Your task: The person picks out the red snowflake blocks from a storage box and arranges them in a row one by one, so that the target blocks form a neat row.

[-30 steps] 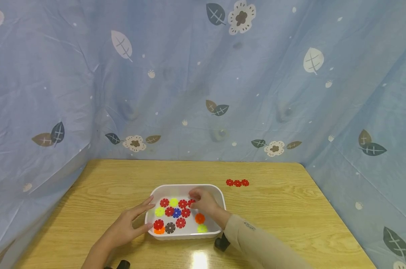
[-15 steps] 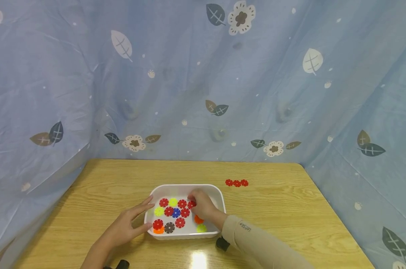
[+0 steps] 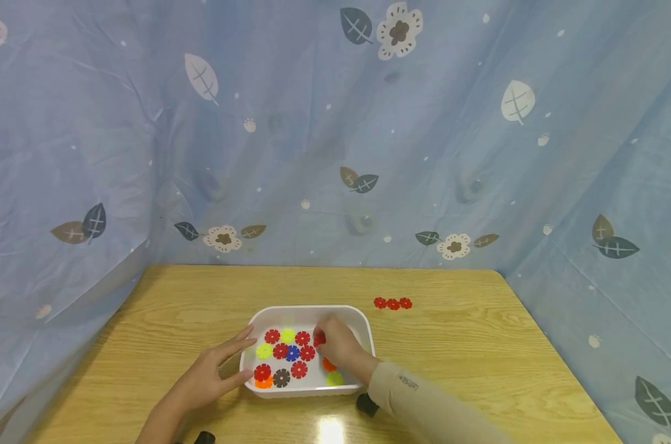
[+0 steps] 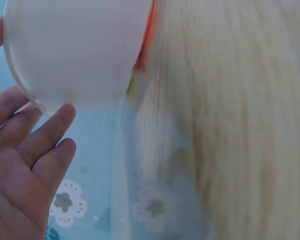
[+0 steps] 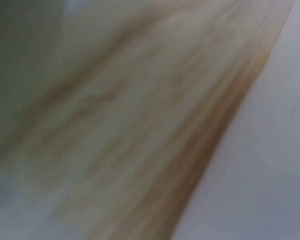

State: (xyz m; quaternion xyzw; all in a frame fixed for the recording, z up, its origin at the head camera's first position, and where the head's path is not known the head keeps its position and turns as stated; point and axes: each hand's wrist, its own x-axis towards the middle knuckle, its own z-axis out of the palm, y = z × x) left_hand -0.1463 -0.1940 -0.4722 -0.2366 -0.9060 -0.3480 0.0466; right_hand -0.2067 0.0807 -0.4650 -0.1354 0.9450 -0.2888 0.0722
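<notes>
A white plastic tray [image 3: 291, 313] holds several flat notched snowflake discs: red, yellow, orange, one blue disc [image 3: 292, 353] and one dark brown disc [image 3: 282, 378]. My right hand [image 3: 342, 346] reaches down inside the tray's right half and pinches a red snowflake disc [image 3: 319, 339], partly covered by the fingers. At the tray's left end, my left hand [image 3: 209, 371] rests its spread fingers and thumb against the rim. The left wrist view shows those fingers [image 4: 55, 125] fairly straight beside the white wall. The right wrist view is blurred and shows no hand.
Three red discs in a row [image 3: 393, 304] lie on the wooden table [image 3: 457, 345], behind and right of the tray. A blue curtain with leaf prints [image 3: 291, 154] encloses the table's back and sides. An orange disc [image 3: 329, 365] sits partly under the right hand.
The right hand has lowered its fingers onto the red disc at the tray's right side and now pinches it. The left hand stays at the rim.
</notes>
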